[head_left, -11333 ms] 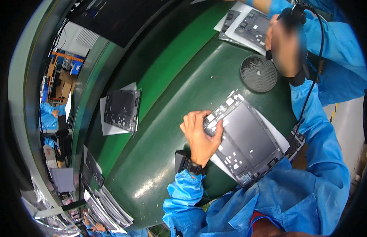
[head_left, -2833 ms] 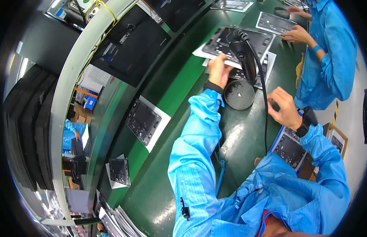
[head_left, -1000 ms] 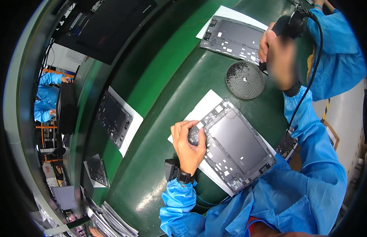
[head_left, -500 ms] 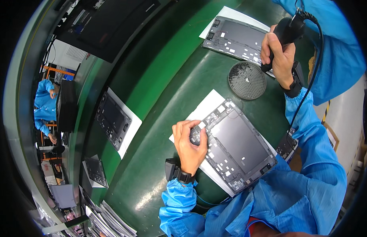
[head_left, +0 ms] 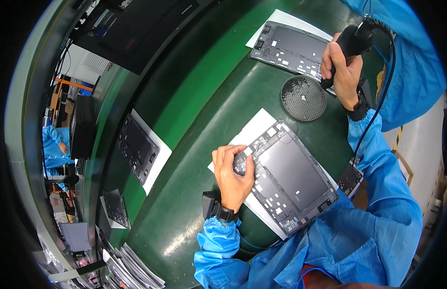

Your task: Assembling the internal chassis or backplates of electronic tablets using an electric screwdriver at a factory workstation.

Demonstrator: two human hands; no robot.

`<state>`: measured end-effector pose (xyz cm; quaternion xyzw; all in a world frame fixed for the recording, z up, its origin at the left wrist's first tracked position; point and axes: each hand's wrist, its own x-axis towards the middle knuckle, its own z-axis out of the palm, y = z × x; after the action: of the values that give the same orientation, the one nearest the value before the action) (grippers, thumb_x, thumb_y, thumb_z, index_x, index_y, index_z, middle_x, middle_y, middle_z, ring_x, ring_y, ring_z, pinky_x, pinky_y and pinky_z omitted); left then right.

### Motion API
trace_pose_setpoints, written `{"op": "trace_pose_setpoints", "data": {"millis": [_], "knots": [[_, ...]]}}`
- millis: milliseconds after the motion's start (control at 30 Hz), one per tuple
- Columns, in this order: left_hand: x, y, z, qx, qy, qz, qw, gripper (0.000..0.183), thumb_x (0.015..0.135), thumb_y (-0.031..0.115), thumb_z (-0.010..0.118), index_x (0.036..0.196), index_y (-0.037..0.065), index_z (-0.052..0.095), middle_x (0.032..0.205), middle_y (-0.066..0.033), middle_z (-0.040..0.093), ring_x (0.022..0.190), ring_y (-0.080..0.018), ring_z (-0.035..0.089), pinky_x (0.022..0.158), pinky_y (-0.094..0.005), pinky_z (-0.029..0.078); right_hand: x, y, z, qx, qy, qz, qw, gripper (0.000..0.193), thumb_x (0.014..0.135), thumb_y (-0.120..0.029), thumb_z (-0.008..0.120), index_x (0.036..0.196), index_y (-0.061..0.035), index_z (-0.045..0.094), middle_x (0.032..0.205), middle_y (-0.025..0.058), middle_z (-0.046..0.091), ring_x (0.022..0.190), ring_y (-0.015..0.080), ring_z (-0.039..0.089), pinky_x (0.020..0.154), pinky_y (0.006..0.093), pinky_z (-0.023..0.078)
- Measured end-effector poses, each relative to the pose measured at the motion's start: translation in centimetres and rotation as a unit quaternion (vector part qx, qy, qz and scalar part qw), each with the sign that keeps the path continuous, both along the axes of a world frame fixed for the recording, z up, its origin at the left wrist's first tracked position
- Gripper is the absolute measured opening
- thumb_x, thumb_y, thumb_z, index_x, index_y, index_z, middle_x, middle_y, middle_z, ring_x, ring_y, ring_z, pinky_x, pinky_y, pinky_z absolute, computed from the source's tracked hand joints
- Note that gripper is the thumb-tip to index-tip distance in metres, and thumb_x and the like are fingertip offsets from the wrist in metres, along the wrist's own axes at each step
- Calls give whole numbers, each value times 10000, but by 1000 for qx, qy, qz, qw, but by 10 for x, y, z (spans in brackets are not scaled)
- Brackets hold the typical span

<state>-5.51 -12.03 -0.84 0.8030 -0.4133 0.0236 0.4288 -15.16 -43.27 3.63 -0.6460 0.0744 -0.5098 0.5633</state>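
Note:
Before me lies a dark grey tablet casing (head_left: 295,180) with white stickers and thin wires, resting on a white sheet (head_left: 254,126). My left hand (head_left: 233,176) grips its left edge, thumb and fingers bent over the corner part. My right hand (head_left: 343,72) is wrapped round a black corded electric screwdriver (head_left: 356,41), raised beyond the casing; its tip is hidden. Below that hand sits a round grey tray (head_left: 304,103) of small holes, partly filled with dark screws. Behind it another casing (head_left: 293,45) lies on white paper.
At the left, a casing (head_left: 137,148) and a smaller-looking one (head_left: 116,208) lie on white sheets. A black monitor (head_left: 136,31) stands at the upper left. Papers (head_left: 132,269) are stacked at lower left. A co-worker's blue sleeve (head_left: 408,72) is close by at upper right.
The view has shifted slightly. Both hands keep their holds, on the casing and the screwdriver. The distant person at the far left has moved their arms.

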Motion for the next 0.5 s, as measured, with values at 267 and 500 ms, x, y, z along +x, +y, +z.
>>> {"op": "trace_pose_setpoints", "data": {"millis": [267, 500], "knots": [[0, 0, -1, 2, -1, -2, 1000, 206, 789, 7, 758, 986, 12, 697, 957, -125, 646, 930, -284, 584, 828, -382, 480, -1, 0, -2, -4, 3, 5, 1000, 233, 1087, -220, 531, 949, -40, 481, 667, 18, 489, 494, 76, 466, 476, 239, 408], [0, 0, 0, 1, 1, -2, 1000, 206, 788, 6, 758, 984, 14, 696, 952, -122, 644, 924, -280, 583, 823, -379, 480, 0, 3, 1, -9, 6, -4, 1000, 251, 1084, -225, 541, 928, -37, 483, 657, 16, 490, 493, 74, 470, 470, 233, 405]]}}
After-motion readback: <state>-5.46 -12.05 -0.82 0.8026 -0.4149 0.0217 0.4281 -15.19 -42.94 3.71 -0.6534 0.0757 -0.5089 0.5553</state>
